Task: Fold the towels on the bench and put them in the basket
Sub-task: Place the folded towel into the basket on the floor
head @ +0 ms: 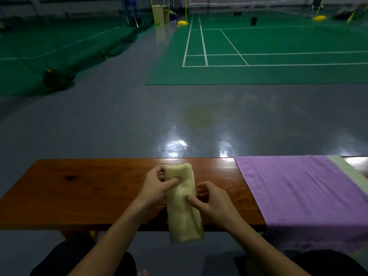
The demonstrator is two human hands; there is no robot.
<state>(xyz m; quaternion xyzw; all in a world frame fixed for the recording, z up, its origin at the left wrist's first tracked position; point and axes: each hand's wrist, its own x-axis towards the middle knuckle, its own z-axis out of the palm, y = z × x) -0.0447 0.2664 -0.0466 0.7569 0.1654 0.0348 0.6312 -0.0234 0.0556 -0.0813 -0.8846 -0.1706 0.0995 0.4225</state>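
Where our thumbs press into the cloth, the grip is plain to read: the left hand pinches the far half of the yellow towel with its thumb on top and its fingers curled round the left edge, and the right hand pinches the middle of the strip, thumb on the upper face, fingers curled at the right edge. Both hands are closed on this one towel and hold nothing else.

The yellow towel is already a narrow, layered strip. It lies across the wooden bench from the far edge toward us, and its near end hangs over the near edge.

We judge the cloth light, soft and limp. It dents under the thumbs and droops where unsupported, so it will not hold a crease by itself. It does not look slippery, though the stacked layers can slide apart. We recommend taking hold at the edges, through all layers at once, and supporting the hanging end before the next fold.

To the right, a purple towel lies spread flat over the bench, with a pale green towel just beyond it, both unfolded. No basket is in view.
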